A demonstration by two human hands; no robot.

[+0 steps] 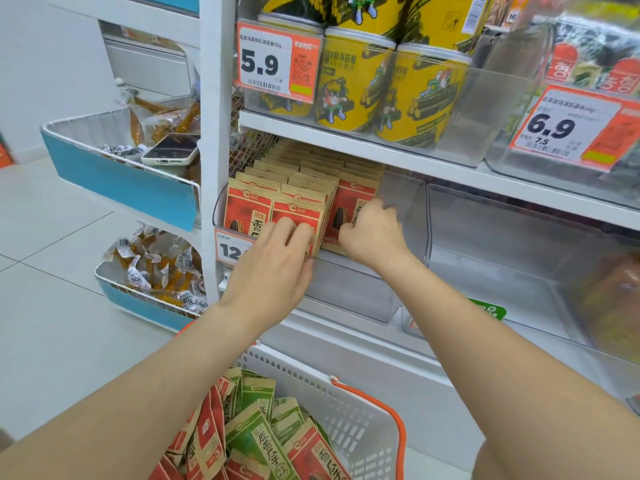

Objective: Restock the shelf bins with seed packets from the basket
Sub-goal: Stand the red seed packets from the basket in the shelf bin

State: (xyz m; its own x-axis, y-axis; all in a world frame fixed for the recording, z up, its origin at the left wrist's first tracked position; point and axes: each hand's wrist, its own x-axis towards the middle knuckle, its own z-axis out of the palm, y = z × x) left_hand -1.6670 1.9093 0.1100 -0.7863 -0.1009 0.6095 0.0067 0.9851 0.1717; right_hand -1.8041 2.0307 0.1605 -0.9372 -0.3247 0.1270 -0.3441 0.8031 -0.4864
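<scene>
Head view: left hand curls fingers over front red seed packet in clear shelf bin; right hand pinches neighbouring red packet. Basket below holds red and green packets. Risk: packed rows lean, could tip forward on release. Writing: 5.9 tag, 6.9 tag with 7.5 beneath, bin tag "12", rest hidden.
</scene>
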